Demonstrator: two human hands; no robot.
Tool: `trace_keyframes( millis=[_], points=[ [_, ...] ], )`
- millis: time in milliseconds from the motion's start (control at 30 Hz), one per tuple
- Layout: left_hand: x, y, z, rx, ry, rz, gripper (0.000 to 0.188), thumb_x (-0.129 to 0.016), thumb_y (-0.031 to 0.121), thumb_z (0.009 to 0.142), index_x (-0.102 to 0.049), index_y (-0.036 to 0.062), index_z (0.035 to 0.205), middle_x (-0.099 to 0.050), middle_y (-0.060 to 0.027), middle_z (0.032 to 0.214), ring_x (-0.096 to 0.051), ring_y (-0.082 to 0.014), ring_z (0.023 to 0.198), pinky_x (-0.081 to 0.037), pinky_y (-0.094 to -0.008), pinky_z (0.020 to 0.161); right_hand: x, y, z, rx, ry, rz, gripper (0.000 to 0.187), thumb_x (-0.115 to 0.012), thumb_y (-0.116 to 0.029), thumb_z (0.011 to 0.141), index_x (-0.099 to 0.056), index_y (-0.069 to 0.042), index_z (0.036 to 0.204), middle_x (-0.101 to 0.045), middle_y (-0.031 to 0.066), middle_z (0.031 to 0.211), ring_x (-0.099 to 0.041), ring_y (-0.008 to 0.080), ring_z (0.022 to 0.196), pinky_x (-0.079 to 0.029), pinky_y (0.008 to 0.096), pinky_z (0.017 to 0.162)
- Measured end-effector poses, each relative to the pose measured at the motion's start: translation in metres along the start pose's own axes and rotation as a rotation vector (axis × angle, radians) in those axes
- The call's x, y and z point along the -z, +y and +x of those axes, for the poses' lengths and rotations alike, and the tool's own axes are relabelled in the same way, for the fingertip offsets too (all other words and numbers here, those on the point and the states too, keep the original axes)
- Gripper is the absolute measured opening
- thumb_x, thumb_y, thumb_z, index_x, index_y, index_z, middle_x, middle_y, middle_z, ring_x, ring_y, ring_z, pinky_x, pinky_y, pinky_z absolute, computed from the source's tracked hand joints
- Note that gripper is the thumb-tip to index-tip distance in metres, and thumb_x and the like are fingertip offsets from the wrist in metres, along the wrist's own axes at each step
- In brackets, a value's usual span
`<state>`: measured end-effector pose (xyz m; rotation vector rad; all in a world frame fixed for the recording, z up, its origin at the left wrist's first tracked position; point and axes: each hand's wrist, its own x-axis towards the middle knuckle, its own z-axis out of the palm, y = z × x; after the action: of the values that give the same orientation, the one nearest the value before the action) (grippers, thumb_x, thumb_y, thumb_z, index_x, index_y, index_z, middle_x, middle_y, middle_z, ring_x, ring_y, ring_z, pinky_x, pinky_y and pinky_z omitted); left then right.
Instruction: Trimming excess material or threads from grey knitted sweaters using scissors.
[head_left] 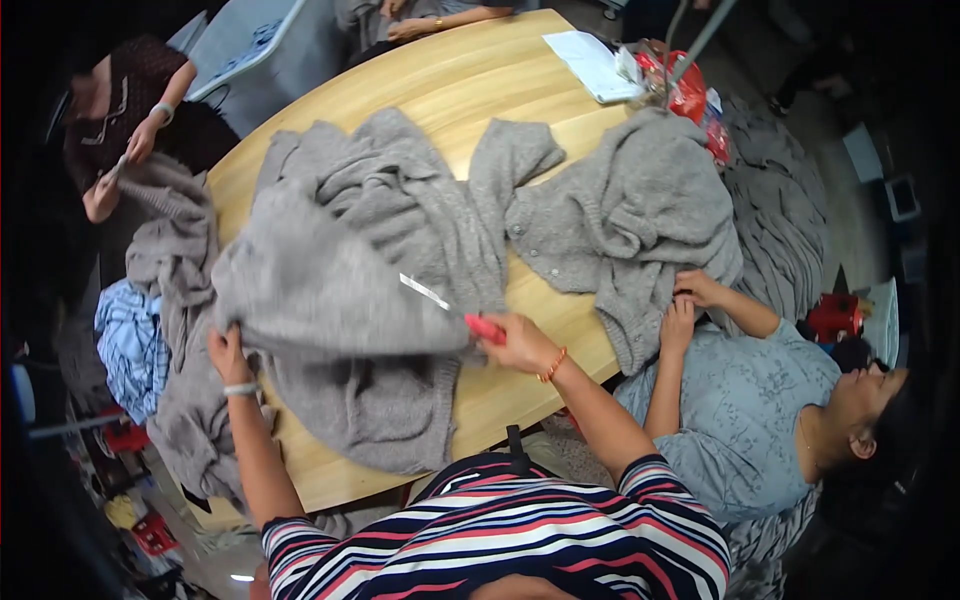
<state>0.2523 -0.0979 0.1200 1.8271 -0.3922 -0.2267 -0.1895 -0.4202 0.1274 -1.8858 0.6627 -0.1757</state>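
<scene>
Pinching fuzzy grey knit garment (pixel 310 280) with left hand (pixel 228 352) | right hand (pixel 520 345) curled around red handle (pixel 484 327) | curved wooden table (pixel 470 70)

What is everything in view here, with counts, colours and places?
table: 1, pale wood, centre
lifted garment: 1, grey, above table
other knitwear: several, grey, on and around table
white strip: 1, white, against lifted garment
checked cloth: at least 1, blue-white, left
papers: uncounted, white, table's upper right
bag: 1, red, beyond papers
co-workers: at least 3, varied clothing, left, top, right
red item: 1, red-pink, right hand
striped top: 1, multicoloured, bottom
left hand: 1, bare, gripping lifted garment
right hand: 1, bare, gripping red item
</scene>
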Motion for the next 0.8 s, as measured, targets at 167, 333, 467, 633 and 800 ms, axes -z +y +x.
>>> trace_keyframes(
  millis=[167,333,467,633,800],
  points=[
    [0.119,-0.156,-0.128,0.357,0.333,0.064,0.047,-0.062,0.006,0.085,-0.052,-0.0025,0.13,-0.062,-0.0127,0.12,-0.059,-0.0221,0.106,-0.049,-0.0339,0.086,-0.044,-0.021,-0.045,-0.119,-0.393,-0.186,0.02,-0.066,-0.026,0.085,-0.067,-0.011,0.099,-0.067,0.0173,0.086,-0.065,0.0382,0.084,-0.051,0.0459,0.073],
    [0.015,-0.044,-0.156,-0.197,0.389,0.687,0.063,-0.07,0.023,0.085,-0.046,0.0006,0.139,-0.051,-0.0221,0.134,-0.046,-0.0405,0.123,-0.035,-0.0483,0.105,-0.053,-0.013,-0.065,-0.111,-0.199,-0.297,0.024,-0.067,-0.025,0.086,-0.068,-0.012,0.106,-0.067,0.018,0.092,-0.064,0.0391,0.088,-0.05,0.0449,0.076],
    [-0.031,0.038,-0.162,-0.47,0.321,0.791,0.061,-0.071,0.024,0.085,-0.048,0.0014,0.137,-0.053,-0.0214,0.131,-0.046,-0.0391,0.124,-0.034,-0.0486,0.105,-0.067,-0.023,-0.057,-0.001,-0.118,-0.289,0.024,-0.068,-0.026,0.087,-0.067,-0.01,0.106,-0.067,0.0176,0.09,-0.064,0.0376,0.086,-0.051,0.0436,0.075],
    [-0.078,0.054,-0.152,-0.654,-0.045,0.868,0.063,-0.073,0.03,0.083,-0.05,0.0094,0.138,-0.046,-0.0187,0.142,-0.042,-0.0376,0.131,-0.03,-0.0494,0.11,-0.084,-0.052,-0.063,-0.054,-0.203,-0.466,0.026,-0.068,-0.031,0.088,-0.067,-0.011,0.104,-0.067,0.0194,0.087,-0.066,0.0383,0.082,-0.051,0.047,0.073],
    [-0.104,0.001,-0.158,-0.49,-0.387,1.068,0.069,-0.071,0.041,0.083,-0.048,0.0149,0.142,-0.036,-0.0105,0.154,-0.027,-0.0344,0.144,-0.018,-0.0547,0.117,-0.097,-0.064,-0.077,-0.05,-0.181,-0.553,0.027,-0.064,-0.035,0.088,-0.064,-0.009,0.096,-0.068,0.0202,0.083,-0.066,0.0416,0.082,-0.051,0.0521,0.071]
  ],
)
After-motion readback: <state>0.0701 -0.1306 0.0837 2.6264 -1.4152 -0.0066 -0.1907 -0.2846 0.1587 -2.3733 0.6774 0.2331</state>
